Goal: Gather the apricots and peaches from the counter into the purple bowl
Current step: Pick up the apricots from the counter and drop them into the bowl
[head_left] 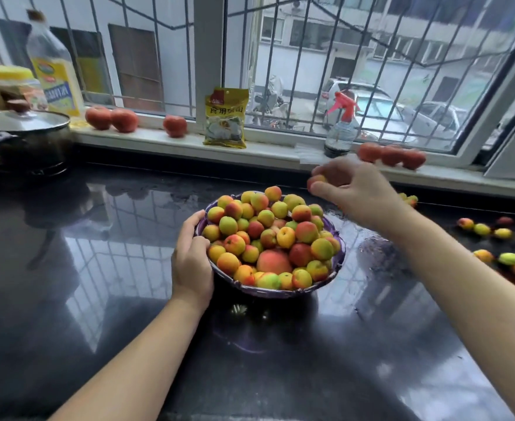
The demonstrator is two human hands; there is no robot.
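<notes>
The purple bowl (339,259) stands mid-counter, heaped with small yellow, green and red apricots and one larger peach (273,261). My left hand (191,253) grips the bowl's left rim, thumb over the edge. My right hand (351,185) hovers just above the bowl's far right side, fingers curled round an apricot (316,179). Several loose apricots (482,229) lie on the dark counter to the right, with more (511,259) near the frame's right edge.
On the white window sill (280,154) sit tomatoes (112,117), a yellow packet (225,117), a spray bottle (341,129) and an oil bottle (54,68). A lidded black pot (22,138) stands at the far left. The counter (113,268) is glossy black.
</notes>
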